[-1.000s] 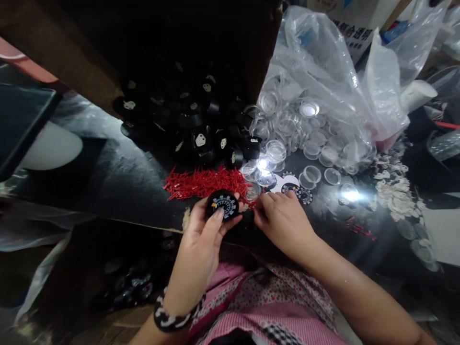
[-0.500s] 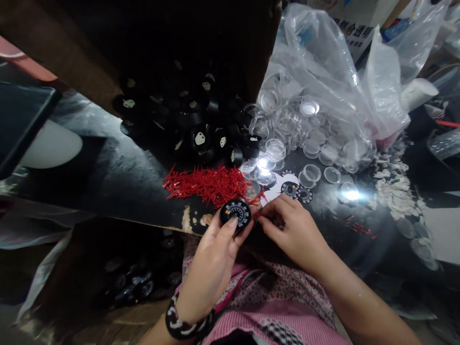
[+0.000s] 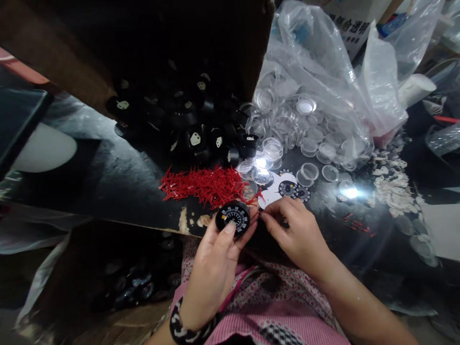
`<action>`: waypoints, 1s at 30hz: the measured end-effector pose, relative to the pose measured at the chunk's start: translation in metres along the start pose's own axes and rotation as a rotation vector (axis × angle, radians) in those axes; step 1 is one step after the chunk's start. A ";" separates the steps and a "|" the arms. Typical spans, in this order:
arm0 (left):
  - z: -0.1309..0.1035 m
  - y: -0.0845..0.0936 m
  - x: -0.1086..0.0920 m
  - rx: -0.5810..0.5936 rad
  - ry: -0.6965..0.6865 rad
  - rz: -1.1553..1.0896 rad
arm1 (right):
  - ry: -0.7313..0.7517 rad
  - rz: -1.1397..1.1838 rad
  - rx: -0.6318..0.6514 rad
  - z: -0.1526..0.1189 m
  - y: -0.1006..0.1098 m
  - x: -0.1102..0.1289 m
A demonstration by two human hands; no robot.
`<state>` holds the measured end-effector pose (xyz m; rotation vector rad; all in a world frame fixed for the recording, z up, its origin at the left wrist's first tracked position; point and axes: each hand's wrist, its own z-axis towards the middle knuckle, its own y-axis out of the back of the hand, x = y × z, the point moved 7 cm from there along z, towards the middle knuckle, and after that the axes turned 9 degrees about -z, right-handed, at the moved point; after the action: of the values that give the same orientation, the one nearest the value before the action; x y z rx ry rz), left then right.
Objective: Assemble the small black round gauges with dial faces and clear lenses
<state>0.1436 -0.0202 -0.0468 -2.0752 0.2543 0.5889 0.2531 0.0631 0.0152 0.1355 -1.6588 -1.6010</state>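
A round black dial gauge (image 3: 233,218) with white markings and an orange mark lies in my left hand (image 3: 212,268). My left thumb presses on its face, and the fingers support it from beneath. Just to the right, my right hand (image 3: 296,230) has thumb and forefinger pinched together close to the left fingertips; whatever is between them is too small to make out. Beyond the gauge is a heap of red pointers (image 3: 203,184). Printed dial discs (image 3: 287,188), some white side up, lie past my right hand.
Clear round covers (image 3: 283,124) are piled under a plastic bag (image 3: 323,52). Black round housings (image 3: 194,139) spill from a dark box (image 3: 179,28). Small pale parts (image 3: 391,182) lie at the right, with a few loose red pointers (image 3: 359,225) nearer. Below the table edge, a box holds gauges (image 3: 143,287).
The view has shifted slightly. My left hand still holds the gauge, thumb on its face. My right fingertips stay pinched; the red bit seen near them before is no longer distinct.
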 end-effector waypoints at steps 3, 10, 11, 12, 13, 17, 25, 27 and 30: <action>0.003 0.003 -0.002 -0.014 -0.010 0.055 | 0.014 0.080 -0.007 -0.001 0.004 0.002; 0.009 0.000 0.009 0.027 -0.028 0.361 | 0.049 0.127 0.067 0.001 0.000 0.015; 0.009 -0.001 0.009 0.033 -0.036 0.391 | 0.038 0.117 0.075 0.001 0.000 0.015; 0.008 -0.002 0.008 0.037 -0.045 0.429 | 0.028 0.120 0.084 0.002 -0.001 0.014; 0.008 -0.003 0.006 0.038 -0.057 0.468 | 0.021 0.134 0.095 0.002 -0.001 0.014; 0.005 -0.008 -0.004 0.081 -0.137 0.567 | -0.004 0.237 0.115 0.002 0.001 0.012; -0.004 -0.012 -0.018 0.107 -0.332 0.798 | -0.007 0.262 0.128 -0.008 -0.001 0.019; -0.005 -0.012 -0.020 0.100 -0.349 0.830 | -0.023 0.250 0.122 -0.009 -0.002 0.019; -0.001 -0.008 -0.017 0.095 -0.259 0.764 | -0.049 0.204 0.123 -0.008 -0.002 0.017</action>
<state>0.1324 -0.0172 -0.0317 -1.7431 0.9192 1.2578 0.2455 0.0470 0.0197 -0.0105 -1.7494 -1.3606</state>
